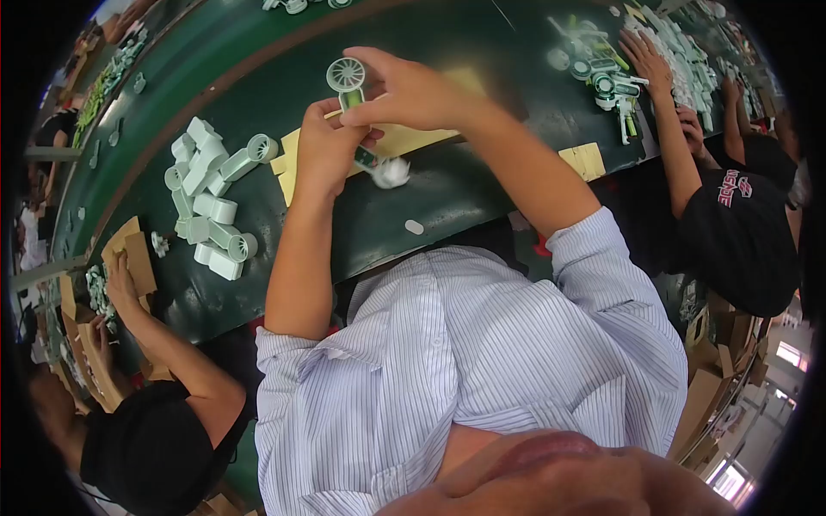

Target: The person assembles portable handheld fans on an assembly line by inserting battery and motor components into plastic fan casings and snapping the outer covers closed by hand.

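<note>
The left hand (322,155) partly hides the fan (346,75) (white piece (391,173) nearby blurred).

Fan (346,76) between left hand (324,144) and right hand (409,93), card sheet (404,138) beneath them, housings (206,163) heaped on table (482,202) left of sheet, loose piece (414,227) by table's near edge, card stack (582,161) farther right along that edge, more fans (607,84) beyond stack.

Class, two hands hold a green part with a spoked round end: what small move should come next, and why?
Perhaps steady the green part: the left hand and right hand both hold it, while the white thing below them in the picture is blurred, possibly swinging. Whether it is attached, I cannot tell.
</note>
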A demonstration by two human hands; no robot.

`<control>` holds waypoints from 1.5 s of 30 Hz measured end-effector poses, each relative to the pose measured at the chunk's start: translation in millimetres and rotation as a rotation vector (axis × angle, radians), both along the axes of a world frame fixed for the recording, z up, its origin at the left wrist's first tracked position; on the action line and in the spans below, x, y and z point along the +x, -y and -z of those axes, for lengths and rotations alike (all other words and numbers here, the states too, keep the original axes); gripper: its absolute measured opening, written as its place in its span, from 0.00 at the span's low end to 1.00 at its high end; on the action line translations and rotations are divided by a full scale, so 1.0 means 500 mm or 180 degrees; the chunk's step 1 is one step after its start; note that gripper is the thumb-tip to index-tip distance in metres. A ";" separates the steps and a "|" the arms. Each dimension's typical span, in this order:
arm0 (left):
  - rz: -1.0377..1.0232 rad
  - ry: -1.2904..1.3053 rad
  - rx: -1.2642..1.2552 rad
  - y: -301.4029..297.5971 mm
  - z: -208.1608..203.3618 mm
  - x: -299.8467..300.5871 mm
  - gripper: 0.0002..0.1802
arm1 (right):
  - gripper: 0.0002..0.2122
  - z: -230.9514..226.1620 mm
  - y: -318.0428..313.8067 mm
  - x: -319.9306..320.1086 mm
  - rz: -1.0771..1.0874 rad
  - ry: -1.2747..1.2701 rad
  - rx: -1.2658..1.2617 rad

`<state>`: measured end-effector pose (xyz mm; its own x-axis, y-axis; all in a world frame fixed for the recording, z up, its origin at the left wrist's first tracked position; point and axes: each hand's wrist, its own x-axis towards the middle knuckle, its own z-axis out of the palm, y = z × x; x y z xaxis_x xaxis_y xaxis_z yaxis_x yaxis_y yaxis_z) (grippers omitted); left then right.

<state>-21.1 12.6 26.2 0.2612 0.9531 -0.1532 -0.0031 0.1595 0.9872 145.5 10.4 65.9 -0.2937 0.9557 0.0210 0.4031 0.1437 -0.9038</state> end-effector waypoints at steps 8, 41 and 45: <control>0.0741 0.0727 -0.0988 0.017 -0.012 0.028 0.20 | 0.15 0.043 0.036 0.320 0.0239 0.1269 0.1346; 0.0314 -0.0018 -0.0296 0.023 0.051 0.050 0.16 | 0.09 0.046 0.049 0.099 0.0008 0.0384 0.0910; 0.0349 -0.0080 -0.0224 0.021 0.061 0.045 0.15 | 0.08 0.063 0.045 0.100 -0.0068 0.0558 0.0895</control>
<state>1.4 1.8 -4.4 0.3584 0.9057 -0.2264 0.0427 0.2263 0.9731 195.6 -12.0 34.6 -0.3362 0.9132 0.2303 0.5432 0.3878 -0.7447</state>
